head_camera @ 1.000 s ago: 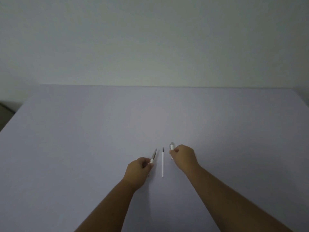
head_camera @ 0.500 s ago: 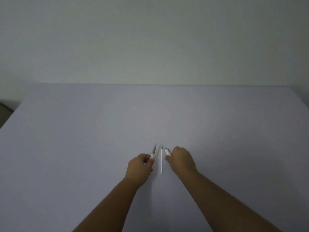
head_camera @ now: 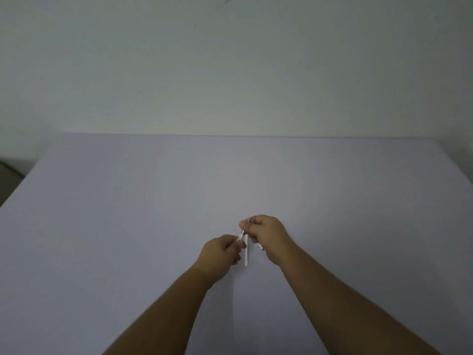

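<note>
Lilac-grey and bare, the desk (head_camera: 128, 226) is showing in the head view in front of a pale wall (head_camera: 230, 73), and both forearms are reaching in from the near edge to meet close to its middle. The left hand (head_camera: 220, 254) is curling its fingers round the near end of a pen barrel (head_camera: 242, 233), pinching it between thumb and forefinger and keeping it lifted just off the surface. The right hand (head_camera: 268, 234) is pinching the far, tapering end of the same barrel with its fingertips, its other fingers folding in; holding both ends like this is probably steadying the piece so that the tip can be twisted on or off. The barrel is looking white with a silvery, narrowing front, and it is slanting away and to the right between the two hands. A thin white refill (head_camera: 246, 257) is lying flat on the desk just under them, likely waiting within easy reach. A small reddish-tipped bit (head_camera: 261, 247) is peeping from under the right hand; what it is cannot be told.
</note>
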`<control>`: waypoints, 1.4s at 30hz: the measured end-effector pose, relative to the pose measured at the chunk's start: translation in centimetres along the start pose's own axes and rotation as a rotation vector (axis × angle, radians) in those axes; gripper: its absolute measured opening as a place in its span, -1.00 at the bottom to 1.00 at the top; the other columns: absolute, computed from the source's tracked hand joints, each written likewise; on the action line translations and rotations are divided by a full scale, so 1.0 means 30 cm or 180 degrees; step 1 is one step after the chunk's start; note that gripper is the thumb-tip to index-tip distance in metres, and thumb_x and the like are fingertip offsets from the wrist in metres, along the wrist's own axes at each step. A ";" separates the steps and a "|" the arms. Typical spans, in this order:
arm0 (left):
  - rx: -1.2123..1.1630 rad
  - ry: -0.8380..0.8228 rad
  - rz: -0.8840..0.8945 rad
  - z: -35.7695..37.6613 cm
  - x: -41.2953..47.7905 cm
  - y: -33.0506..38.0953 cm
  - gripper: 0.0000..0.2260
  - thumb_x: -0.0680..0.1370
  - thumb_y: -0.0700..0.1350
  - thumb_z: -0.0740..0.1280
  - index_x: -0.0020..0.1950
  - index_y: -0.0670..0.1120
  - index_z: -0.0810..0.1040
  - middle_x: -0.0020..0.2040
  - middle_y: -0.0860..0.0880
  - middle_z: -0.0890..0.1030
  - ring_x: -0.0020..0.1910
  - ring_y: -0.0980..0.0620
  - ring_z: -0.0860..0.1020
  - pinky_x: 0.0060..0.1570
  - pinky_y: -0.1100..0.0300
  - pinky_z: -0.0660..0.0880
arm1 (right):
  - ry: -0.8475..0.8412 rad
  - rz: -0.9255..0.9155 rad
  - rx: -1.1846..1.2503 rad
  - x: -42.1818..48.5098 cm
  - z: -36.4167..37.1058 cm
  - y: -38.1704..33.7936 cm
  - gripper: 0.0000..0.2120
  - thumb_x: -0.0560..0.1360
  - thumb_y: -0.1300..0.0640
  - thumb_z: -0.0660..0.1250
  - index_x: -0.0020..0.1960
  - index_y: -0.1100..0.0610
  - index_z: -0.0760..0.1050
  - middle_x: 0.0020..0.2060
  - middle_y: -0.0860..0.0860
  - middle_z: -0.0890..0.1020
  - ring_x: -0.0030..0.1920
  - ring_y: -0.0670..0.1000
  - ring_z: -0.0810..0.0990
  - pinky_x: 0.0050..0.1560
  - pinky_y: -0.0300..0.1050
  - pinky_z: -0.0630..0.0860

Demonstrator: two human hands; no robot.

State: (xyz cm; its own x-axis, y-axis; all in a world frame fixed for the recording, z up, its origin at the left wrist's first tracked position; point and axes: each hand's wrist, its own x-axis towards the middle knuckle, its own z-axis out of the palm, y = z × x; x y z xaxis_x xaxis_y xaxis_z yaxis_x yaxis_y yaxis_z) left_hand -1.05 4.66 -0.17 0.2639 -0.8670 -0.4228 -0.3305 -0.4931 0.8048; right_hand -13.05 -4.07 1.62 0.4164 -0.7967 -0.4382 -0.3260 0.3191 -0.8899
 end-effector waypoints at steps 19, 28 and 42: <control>0.0463 0.0144 0.0307 -0.033 -0.023 0.087 -0.77 0.59 -0.05 0.18 -0.03 -0.10 0.61 -0.23 -0.02 0.59 -0.14 -0.07 0.60 0.00 0.01 0.56 | -0.0313 0.0091 0.0378 0.006 -0.049 -0.044 -0.91 0.43 0.28 0.40 -0.22 0.14 0.62 -0.33 0.01 0.61 -0.31 -0.06 0.54 -0.25 -0.27 0.53; 0.0600 0.0240 0.0355 -0.037 -0.030 0.114 -0.75 0.58 -0.04 0.20 -0.03 -0.15 0.61 -0.35 0.06 0.53 -0.27 0.01 0.51 -0.12 0.11 0.51 | -0.0230 0.0155 0.0499 -0.004 -0.062 -0.065 -0.91 0.42 0.28 0.39 -0.24 0.17 0.61 -0.28 0.07 0.61 -0.29 -0.02 0.52 -0.19 -0.22 0.54; 0.0724 0.0284 0.0480 -0.053 -0.033 0.142 -0.73 0.59 -0.04 0.20 -0.01 -0.18 0.61 -0.23 -0.08 0.57 -0.20 -0.05 0.54 -0.12 0.08 0.48 | 0.0024 0.0233 0.0241 -0.010 -0.052 -0.092 -0.89 0.40 0.16 0.45 -0.28 0.16 0.61 -0.38 0.03 0.58 -0.36 -0.04 0.49 -0.24 -0.22 0.53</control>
State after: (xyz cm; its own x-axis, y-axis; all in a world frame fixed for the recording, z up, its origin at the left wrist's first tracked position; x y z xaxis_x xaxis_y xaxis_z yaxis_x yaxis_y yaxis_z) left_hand -1.27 3.55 4.34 0.2717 -0.9269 -0.2589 -0.5642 -0.3714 0.7374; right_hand -13.61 -5.52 4.41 0.3873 -0.7736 -0.5016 -0.2901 0.4141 -0.8628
